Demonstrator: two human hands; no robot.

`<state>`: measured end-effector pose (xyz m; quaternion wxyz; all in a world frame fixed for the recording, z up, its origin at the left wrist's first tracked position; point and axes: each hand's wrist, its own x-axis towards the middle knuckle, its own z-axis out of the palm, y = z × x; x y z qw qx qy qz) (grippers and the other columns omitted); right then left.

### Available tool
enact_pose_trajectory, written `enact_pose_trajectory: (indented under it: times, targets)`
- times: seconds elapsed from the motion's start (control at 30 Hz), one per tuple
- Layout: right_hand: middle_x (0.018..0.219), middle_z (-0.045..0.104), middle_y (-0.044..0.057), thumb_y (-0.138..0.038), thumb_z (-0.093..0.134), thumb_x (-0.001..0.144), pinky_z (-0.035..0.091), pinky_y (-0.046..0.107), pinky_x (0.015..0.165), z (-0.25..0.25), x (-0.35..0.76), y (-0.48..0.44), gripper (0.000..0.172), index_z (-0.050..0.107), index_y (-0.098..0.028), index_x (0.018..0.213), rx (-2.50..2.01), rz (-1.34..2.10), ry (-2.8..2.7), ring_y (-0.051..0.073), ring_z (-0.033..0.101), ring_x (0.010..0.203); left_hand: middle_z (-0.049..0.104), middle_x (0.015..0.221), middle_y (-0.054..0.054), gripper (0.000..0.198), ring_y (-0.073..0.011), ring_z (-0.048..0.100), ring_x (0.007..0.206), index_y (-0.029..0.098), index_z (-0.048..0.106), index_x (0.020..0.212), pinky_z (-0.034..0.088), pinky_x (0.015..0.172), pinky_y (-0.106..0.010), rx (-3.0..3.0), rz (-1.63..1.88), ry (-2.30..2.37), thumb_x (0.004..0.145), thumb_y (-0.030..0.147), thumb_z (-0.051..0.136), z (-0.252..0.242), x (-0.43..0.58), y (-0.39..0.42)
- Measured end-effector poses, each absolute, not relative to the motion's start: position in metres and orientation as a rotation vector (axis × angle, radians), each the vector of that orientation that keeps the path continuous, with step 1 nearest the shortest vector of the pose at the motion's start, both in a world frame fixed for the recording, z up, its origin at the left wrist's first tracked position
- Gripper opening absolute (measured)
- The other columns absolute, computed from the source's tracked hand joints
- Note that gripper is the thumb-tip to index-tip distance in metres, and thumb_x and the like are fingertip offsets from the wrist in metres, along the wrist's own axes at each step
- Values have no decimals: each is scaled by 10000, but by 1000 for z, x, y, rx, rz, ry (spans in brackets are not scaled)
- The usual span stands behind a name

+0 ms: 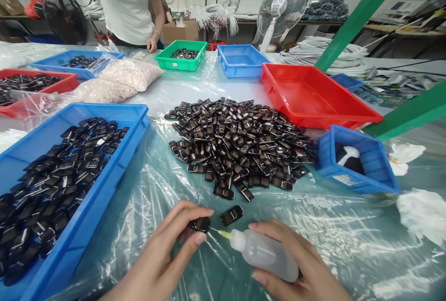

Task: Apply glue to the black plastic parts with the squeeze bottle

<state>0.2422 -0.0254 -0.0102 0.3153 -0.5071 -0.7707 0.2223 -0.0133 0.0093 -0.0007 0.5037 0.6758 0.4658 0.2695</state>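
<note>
My left hand point(174, 240) pinches a small black plastic casing point(200, 224) between thumb and fingers, low in the middle of the view. From the right, my right hand point(292, 254) grips a translucent squeeze bottle point(266, 252) lying nearly level. Its thin needle tip point(219, 232) points left and reaches the casing's right end; whether they touch I cannot tell. Just beyond, a single dark casing point(232, 215) lies on the plastic-covered table point(153, 189). Behind it spreads a large heap of similar black casings point(237, 143).
A long blue tray point(134, 138) of black pieces stands at left. On the right are a red tray point(313, 96) and a small blue bin point(362, 171) near a green post point(362, 17). Farther back are a green tray point(181, 62), a fan point(278, 6) and a person in white point(127, 3).
</note>
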Motion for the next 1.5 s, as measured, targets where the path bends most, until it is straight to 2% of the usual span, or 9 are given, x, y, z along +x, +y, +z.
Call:
enact_pose_trajectory:
  times: [0.13,0.27,0.43,0.57,0.7,0.87,1.03,1.27,1.5]
  targets:
    - [1002,705,-7,-271,732,785,587,200,648,-12,243,-25,479,516,-350,1205,-1319,597,-2042,172,725,849,586,1114,-21,219,-247,534,1040,388,612,1162,450,741,-282,1576,673,1168,990,381,476,-1,-12,7]
    - [994,709,6,-301,723,802,591,203,636,-14,243,-23,458,512,-333,1207,-1276,560,-2080,178,726,839,579,1129,-19,255,-257,521,1048,423,598,1208,446,725,-290,1532,628,1193,983,412,477,2,-11,6]
    - [991,721,1,-289,746,786,597,212,668,-14,243,-22,479,518,-328,1204,-1285,532,-2121,184,721,886,570,1136,-27,290,-249,543,1024,422,603,1239,460,760,-301,1569,608,1177,988,372,465,2,-12,6]
    - [965,724,-15,-269,743,794,592,209,680,-8,244,-19,441,553,-326,1188,-1244,537,-2109,160,715,851,587,1099,-29,306,-229,576,947,428,605,1257,475,755,-283,1626,606,1147,976,370,500,0,-12,5]
    - [971,726,-30,-259,743,803,591,196,716,-4,244,-18,418,585,-343,1180,-1250,535,-2114,139,717,849,599,1083,-20,311,-225,590,973,458,607,1249,485,752,-258,1664,639,1135,965,351,542,-2,-11,3]
    - [1073,739,14,-346,750,790,610,259,772,-11,246,-21,486,583,-333,1247,-1348,368,-2103,210,721,979,610,1073,-47,233,-237,609,936,376,678,1146,507,756,-278,1689,671,1138,938,337,582,-2,-12,3]
    - [1017,718,-10,-275,753,795,590,190,760,-9,247,-18,429,611,-347,1193,-1312,502,-2109,148,719,905,634,1016,-35,219,-217,626,883,353,670,1131,512,761,-268,1727,711,1072,934,302,589,-2,-12,4]
    - [992,726,-8,-283,757,789,596,196,724,-4,246,-18,413,639,-357,1178,-1299,553,-2072,159,722,875,646,993,-40,193,-221,637,846,340,692,1094,523,717,-276,1679,694,1086,916,335,619,0,-11,3]
    - [1013,733,-10,-282,723,824,599,232,759,-7,247,-17,419,610,-376,1216,-1278,567,-2093,170,716,896,633,1022,-25,199,-205,636,849,373,686,1103,525,742,-267,1640,684,1088,916,355,621,-1,-12,1]
